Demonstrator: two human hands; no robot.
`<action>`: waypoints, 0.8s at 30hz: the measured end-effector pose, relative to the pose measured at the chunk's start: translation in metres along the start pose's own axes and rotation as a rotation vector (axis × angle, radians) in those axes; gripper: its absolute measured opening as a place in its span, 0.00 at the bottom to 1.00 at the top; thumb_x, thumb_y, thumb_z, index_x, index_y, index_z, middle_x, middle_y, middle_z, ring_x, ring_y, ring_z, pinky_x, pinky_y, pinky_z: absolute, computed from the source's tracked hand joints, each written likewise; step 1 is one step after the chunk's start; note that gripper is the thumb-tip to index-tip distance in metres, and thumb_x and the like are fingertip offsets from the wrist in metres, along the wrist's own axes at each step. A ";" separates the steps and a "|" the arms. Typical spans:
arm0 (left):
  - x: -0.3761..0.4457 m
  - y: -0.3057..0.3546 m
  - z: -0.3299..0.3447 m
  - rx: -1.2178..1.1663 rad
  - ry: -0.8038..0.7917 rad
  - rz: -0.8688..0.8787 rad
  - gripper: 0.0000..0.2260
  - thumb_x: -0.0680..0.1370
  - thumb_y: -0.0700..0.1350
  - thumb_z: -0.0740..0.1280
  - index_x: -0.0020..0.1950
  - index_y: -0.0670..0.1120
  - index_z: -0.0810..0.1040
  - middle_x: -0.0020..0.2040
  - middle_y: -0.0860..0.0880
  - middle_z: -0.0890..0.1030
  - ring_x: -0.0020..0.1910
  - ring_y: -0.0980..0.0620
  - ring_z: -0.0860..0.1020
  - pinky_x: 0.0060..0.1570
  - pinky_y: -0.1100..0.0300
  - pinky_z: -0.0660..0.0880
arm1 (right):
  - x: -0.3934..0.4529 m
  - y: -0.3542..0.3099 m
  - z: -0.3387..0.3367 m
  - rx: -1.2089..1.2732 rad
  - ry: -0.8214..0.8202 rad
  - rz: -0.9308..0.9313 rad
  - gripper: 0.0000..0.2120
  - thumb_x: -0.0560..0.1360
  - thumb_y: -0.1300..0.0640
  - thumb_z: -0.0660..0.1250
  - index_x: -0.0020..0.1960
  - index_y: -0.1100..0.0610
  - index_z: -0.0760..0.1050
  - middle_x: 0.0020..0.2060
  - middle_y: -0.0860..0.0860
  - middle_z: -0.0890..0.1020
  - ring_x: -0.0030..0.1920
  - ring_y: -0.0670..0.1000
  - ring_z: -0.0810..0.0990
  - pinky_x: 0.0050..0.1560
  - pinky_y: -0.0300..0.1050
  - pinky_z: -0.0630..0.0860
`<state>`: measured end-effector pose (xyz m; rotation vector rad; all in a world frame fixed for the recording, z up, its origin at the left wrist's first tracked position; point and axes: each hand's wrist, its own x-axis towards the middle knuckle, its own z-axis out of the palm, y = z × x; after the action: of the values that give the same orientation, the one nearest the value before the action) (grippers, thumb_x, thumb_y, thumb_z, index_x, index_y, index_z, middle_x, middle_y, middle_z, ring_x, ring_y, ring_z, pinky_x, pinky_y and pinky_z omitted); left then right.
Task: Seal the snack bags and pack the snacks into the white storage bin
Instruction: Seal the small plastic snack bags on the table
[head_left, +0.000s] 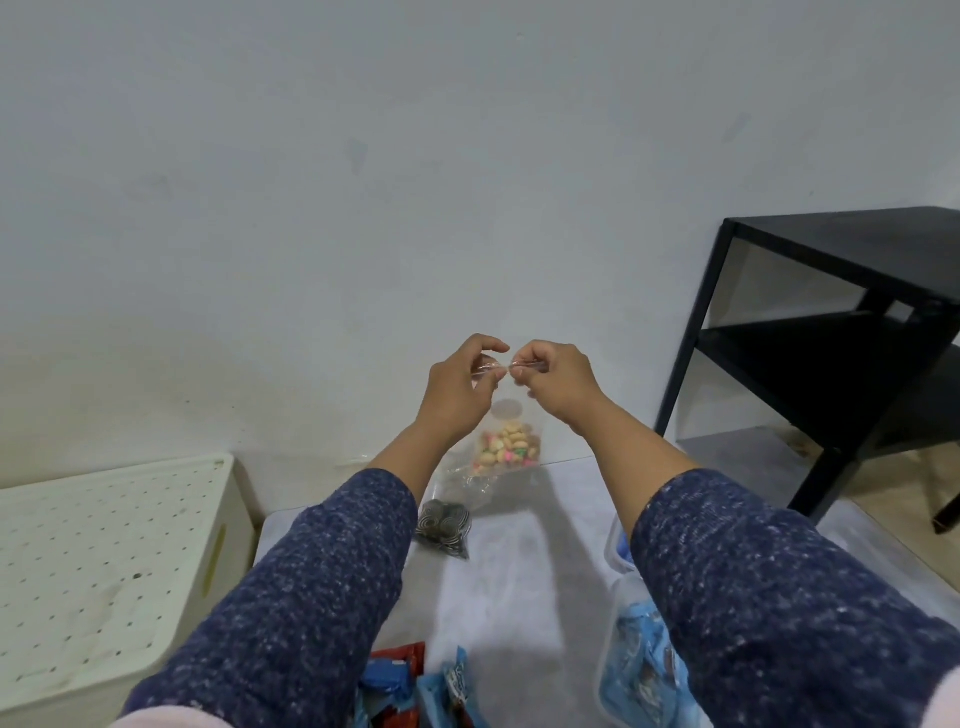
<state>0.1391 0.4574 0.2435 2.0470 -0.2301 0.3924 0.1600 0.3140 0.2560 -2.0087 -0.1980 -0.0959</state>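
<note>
I hold a clear zip bag with small tan and pink snacks up in front of the wall. My left hand pinches the left part of its top strip. My right hand pinches the strip just to the right, fingertips nearly meeting. The snacks hang in the bag's bottom. The white storage bin stands at the left with a dotted white lid on top. A bag of dark swirl cookies lies on the grey table below, with another clear bag behind it.
Blue and red snack packets lie at the near table edge. A clear container with blue packets sits under my right sleeve. A black metal shelf stands at the right, close to the wall.
</note>
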 end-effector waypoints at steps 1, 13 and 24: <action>-0.001 0.000 0.000 -0.010 0.005 0.001 0.11 0.77 0.39 0.65 0.56 0.52 0.75 0.44 0.48 0.80 0.43 0.54 0.80 0.46 0.66 0.75 | 0.001 0.001 -0.001 -0.009 0.011 0.008 0.09 0.74 0.63 0.67 0.37 0.53 0.76 0.35 0.48 0.79 0.44 0.52 0.79 0.53 0.51 0.78; 0.001 0.009 -0.002 -0.036 0.011 -0.029 0.13 0.77 0.37 0.63 0.60 0.49 0.71 0.42 0.51 0.79 0.43 0.60 0.80 0.41 0.73 0.72 | -0.001 0.006 -0.007 0.095 0.041 0.048 0.08 0.73 0.59 0.70 0.36 0.51 0.77 0.37 0.45 0.79 0.45 0.49 0.77 0.52 0.47 0.76; 0.005 0.011 0.012 0.020 0.123 -0.044 0.12 0.77 0.34 0.59 0.43 0.49 0.76 0.39 0.51 0.79 0.41 0.54 0.82 0.39 0.72 0.72 | -0.013 0.004 -0.023 0.111 -0.022 -0.015 0.12 0.74 0.64 0.67 0.44 0.47 0.81 0.44 0.49 0.77 0.32 0.48 0.81 0.42 0.37 0.72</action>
<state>0.1428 0.4421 0.2488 2.0355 -0.1065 0.4931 0.1483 0.2905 0.2602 -1.8987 -0.2277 -0.0714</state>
